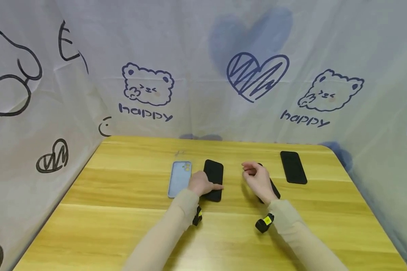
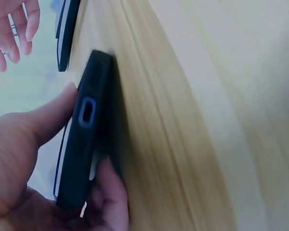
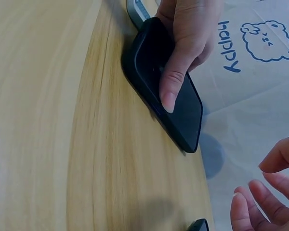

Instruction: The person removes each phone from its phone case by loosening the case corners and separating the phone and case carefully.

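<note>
My left hand [image 1: 200, 183] holds a black phone [image 1: 217, 171] at the middle of the table. The left wrist view shows the thumb across its face and curled fingers at its lower edge; the near end of the phone [image 2: 76, 163], with a port opening, is lifted off the wood. My right hand [image 1: 260, 184] hovers with loosely bent fingers and nothing in them. Partly hidden beneath it lies a second dark phone-like slab [image 1: 274, 191]. Left of my left hand is a light blue phone case [image 1: 179, 180] with a camera cutout.
Farther right, another black phone-like slab [image 1: 293, 167] lies flat near the table's back right corner. Wood-grain table [image 1: 122, 226] runs under everything. White cloth [image 1: 196, 45] with drawn bears and hearts hangs behind and along both sides.
</note>
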